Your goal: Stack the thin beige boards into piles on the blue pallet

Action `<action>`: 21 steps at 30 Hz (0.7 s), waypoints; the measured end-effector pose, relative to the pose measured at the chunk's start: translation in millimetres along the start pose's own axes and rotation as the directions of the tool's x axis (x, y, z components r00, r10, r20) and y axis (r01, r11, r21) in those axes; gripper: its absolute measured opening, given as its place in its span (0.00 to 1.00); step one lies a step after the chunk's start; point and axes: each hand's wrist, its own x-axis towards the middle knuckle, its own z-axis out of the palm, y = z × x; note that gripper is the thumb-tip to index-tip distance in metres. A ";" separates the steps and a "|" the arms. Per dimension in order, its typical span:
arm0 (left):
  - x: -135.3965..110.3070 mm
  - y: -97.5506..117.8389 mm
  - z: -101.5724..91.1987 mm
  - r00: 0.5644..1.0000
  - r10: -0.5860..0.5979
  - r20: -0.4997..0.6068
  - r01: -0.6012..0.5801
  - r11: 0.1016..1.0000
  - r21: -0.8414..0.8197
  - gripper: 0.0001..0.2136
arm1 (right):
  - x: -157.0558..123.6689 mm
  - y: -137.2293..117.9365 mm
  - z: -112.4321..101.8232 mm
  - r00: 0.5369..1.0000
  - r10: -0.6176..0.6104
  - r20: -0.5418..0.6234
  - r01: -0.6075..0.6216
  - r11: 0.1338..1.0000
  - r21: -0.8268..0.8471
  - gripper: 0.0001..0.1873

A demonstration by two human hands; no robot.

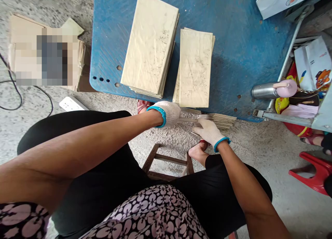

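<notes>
Lying beyond both hands, 2 stacks of panels rested on the blue table (pixel 243 66): the larger stack (pixel 150 42) ahead of the left hand (pixel 168 113), the smaller stack (pixel 195 68) ahead of the right hand (pixel 209 131). A low stack (pixel 221 121), its edges stepped, lay just beside the right fingers, near the table's edge. The left hand was closed on 1 end of a thin panel (pixel 188 120) spanning the gap between the hands; the right, fingers bent, met its other end, though its grip could not be told. The stacked panels were flat, cream rectangles speckled dark; both gloves were white knit with turquoise cuffs. Below the hands stood a wooden frame (pixel 171 159). Well right of them, a steel flask (pixel 264 91) wore a pink lid (pixel 286 88); past it, a cluttered space held a white printed bag (pixel 311 63). Cardboard (pixel 23 31) lay far left.
</notes>
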 end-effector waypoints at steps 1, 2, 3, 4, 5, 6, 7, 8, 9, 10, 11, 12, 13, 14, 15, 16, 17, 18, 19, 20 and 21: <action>-5.4 1.6 -6.9 0.999 0.015 0.030 -0.017 0.997 0.071 0.11 | -1.4 1.4 0.7 0.999 -0.040 0.008 0.040 0.998 0.038 0.11; -11.7 2.9 -15.0 0.998 0.025 0.062 -0.033 0.991 0.130 0.12 | -2.9 2.4 1.4 0.995 -0.096 0.014 0.095 0.992 0.081 0.10; -18.7 3.4 -23.9 0.996 0.018 0.091 -0.031 0.989 0.147 0.12 | -4.7 3.0 2.0 0.987 -0.162 0.019 0.158 0.979 0.130 0.10; -25.8 2.9 -33.4 0.994 0.015 0.112 -0.029 0.991 0.128 0.12 | -6.6 2.8 2.5 0.974 -0.224 0.020 0.216 0.958 0.187 0.11; -32.5 1.2 -42.9 0.993 0.012 0.120 -0.023 0.996 0.089 0.11 | -8.8 2.0 2.9 0.963 -0.269 0.016 0.256 0.931 0.260 0.11; -38.4 -1.8 -52.2 0.992 0.007 0.129 -0.012 0.999 0.034 0.10 | -11.2 0.7 3.4 0.956 -0.293 0.001 0.274 0.897 0.347 0.13; -43.3 -5.8 -60.8 0.991 0.005 0.131 0.000 0.999 -0.039 0.09 | -13.6 -1.1 4.1 0.956 -0.294 -0.024 0.274 0.855 0.440 0.14; -47.1 -10.4 -68.7 0.991 0.002 0.131 0.014 0.992 -0.123 0.08 | -16.0 -3.0 5.3 0.958 -0.279 -0.062 0.269 0.806 0.527 0.16; -49.8 -15.1 -75.4 0.991 0.009 0.136 0.020 0.976 -0.215 0.07 | -18.2 -4.9 6.9 0.962 -0.246 -0.119 0.267 0.752 0.602 0.18; -51.7 -19.3 -81.1 0.990 0.024 0.139 0.020 0.950 -0.311 0.07 | -20.2 -6.5 9.0 0.963 -0.199 -0.182 0.270 0.699 0.663 0.20; -53.1 -22.5 -85.6 0.989 0.042 0.145 0.020 0.915 -0.403 0.07 | -22.0 -7.9 11.3 0.960 -0.137 -0.243 0.272 0.649 0.711 0.22; -53.9 -24.4 -89.0 0.987 0.063 0.150 0.018 0.873 -0.487 0.07 | -23.4 -8.9 13.3 0.955 -0.062 -0.291 0.269 0.602 0.752 0.23; -54.4 -24.9 -91.2 0.985 0.087 0.151 0.012 0.831 -0.556 0.08 | -24.6 -9.4 14.5 0.946 0.012 -0.323 0.263 0.553 0.790 0.25; -54.6 -24.2 -92.5 0.984 0.109 0.141 0.000 0.792 -0.610 0.09 | -25.6 -9.4 14.1 0.937 0.080 -0.340 0.256 0.505 0.825 0.26; -54.3 -22.5 -92.9 0.985 0.126 0.119 -0.018 0.760 -0.649 0.11 | -26.3 -8.9 11.6 0.927 0.140 -0.349 0.251 0.462 0.851 0.26; -53.6 -20.4 -92.8 0.987 0.137 0.083 -0.046 0.739 -0.672 0.14 | -26.7 -7.7 6.7 0.913 0.188 -0.362 0.255 0.431 0.866 0.26; -52.4 -18.1 -92.2 0.989 0.145 0.033 -0.085 0.733 -0.675 0.17 | -26.5 -5.7 -0.6 0.898 0.225 -0.379 0.264 0.414 0.871 0.26; -50.7 -16.0 -91.2 0.990 0.136 -0.030 -0.122 0.746 -0.655 0.20 | -25.5 -3.1 -10.0 0.881 0.257 -0.398 0.274 0.409 0.871 0.25; -48.6 -14.2 -90.1 0.989 0.105 -0.105 -0.147 0.777 -0.612 0.23 | -23.7 0.2 -20.6 0.860 0.291 -0.419 0.284 0.408 0.867 0.23; -46.2 -12.7 -88.7 0.980 0.060 -0.191 -0.157 0.822 -0.548 0.25 | -20.9 3.8 -31.5 0.843 0.319 -0.434 0.289 0.411 0.865 0.22; -43.7 -11.4 -87.3 0.961 0.013 -0.277 -0.147 0.870 -0.471 0.26 | -17.0 7.5 -41.6 0.818 0.361 -0.447 0.300 0.395 0.868 0.21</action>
